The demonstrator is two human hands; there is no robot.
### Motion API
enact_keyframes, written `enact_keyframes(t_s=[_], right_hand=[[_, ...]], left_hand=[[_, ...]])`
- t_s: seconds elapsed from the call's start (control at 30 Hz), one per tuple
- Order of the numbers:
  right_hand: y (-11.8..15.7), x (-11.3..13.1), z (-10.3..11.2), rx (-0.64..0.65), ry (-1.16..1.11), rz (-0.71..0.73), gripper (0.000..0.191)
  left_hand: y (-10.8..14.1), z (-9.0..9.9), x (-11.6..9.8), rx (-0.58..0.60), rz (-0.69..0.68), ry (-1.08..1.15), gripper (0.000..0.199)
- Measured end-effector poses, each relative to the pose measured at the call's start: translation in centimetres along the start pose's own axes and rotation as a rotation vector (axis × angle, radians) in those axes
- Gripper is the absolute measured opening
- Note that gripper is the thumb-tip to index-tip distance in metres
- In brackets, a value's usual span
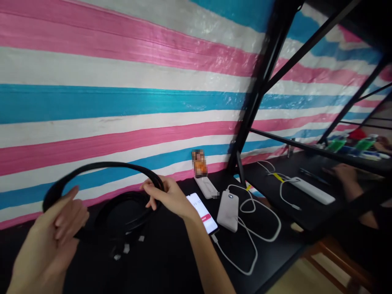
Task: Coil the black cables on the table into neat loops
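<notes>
A thick loop of black cable (107, 164) is raised above the dark table, arching from one hand to the other. At lower left, my left hand (63, 228) is closed around the loop's end, where the strands bunch together. My right hand (168, 196) pinches the loop's other side, thumb and fingers wrapped round several strands. Below and between the hands, more coiled black cable (105, 208) shows dimly. Small white pieces (126, 248), perhaps connectors or tags, are near the coil; they are too blurred to identify.
Right of my forearm lie a lit phone (203, 214), a white power bank (228, 210) and its looping white cable (277, 232). A striped sheet (122, 100) hangs behind. Beyond a black metal frame (254, 106), another person's hand (346, 173) rests near a white power strip (315, 191).
</notes>
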State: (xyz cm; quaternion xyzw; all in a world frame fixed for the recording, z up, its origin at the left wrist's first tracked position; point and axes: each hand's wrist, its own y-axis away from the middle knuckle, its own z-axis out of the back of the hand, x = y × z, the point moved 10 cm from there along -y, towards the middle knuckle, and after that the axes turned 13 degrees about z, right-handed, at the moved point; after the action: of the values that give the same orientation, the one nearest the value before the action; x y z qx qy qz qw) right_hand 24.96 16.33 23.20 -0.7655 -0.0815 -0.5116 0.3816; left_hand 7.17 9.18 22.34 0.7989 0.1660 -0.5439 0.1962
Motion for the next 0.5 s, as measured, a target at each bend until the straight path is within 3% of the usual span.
enact_keyframes(t_s=[0.13,0.23,0.33,0.43,0.5], right_hand=[[-0.8,-1.3,-1.3,-0.159,-0.291,0.026,0.026],[-1.0,-3.4,-1.6,-0.323,-0.622,-0.044,0.037],[-1.3,-4.2,-1.2,-0.368,-0.812,-0.085,0.04],[-1.5,-3.6,-0.3,-0.347,-0.84,-0.036,0.044],[-1.5,-2.9,-0.1,-0.303,-0.817,0.029,0.047]], left_hand=[[-0.1,-1.0,2.0,0.005,0.106,0.417,0.045],[-0.4,-2.7,3.1,0.051,0.143,0.454,0.045],[-1.7,-4.0,3.7,0.128,0.134,0.194,0.042],[-3.4,-3.6,4.8,0.065,0.105,-0.179,0.028],[-4.1,-3.6,5.6,0.041,0.093,-0.27,0.033]])
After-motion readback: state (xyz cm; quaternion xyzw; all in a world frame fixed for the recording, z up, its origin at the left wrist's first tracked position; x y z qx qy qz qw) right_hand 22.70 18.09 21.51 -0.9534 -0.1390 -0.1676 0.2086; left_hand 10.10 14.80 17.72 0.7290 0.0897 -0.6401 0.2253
